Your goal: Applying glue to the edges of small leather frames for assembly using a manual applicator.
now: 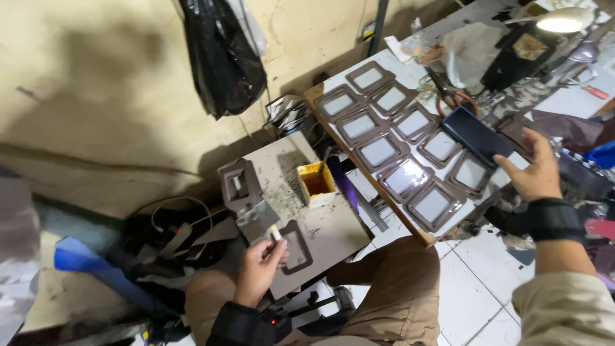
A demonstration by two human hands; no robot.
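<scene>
My left hand [259, 268] is closed on a small brush [275, 233] with a pale handle, held over a brown frame-shaped piece [296, 250] lying on a low grey board [333, 224]. My right hand [535, 172], wearing a black wrist strap, reaches out to the worktable and grips a dark blue phone [477, 136]. A small open tub of yellow-brown glue [316, 182] stands on the board just beyond the left hand.
Several brown frame pieces [403, 176] with pale centres lie in rows on the white worktable [359, 70]. More frame pieces [238, 186] lean at the board's left. A black bag [221, 54] hangs on the wall. A lamp [564, 22], scissors [451, 99] and clutter fill the far right.
</scene>
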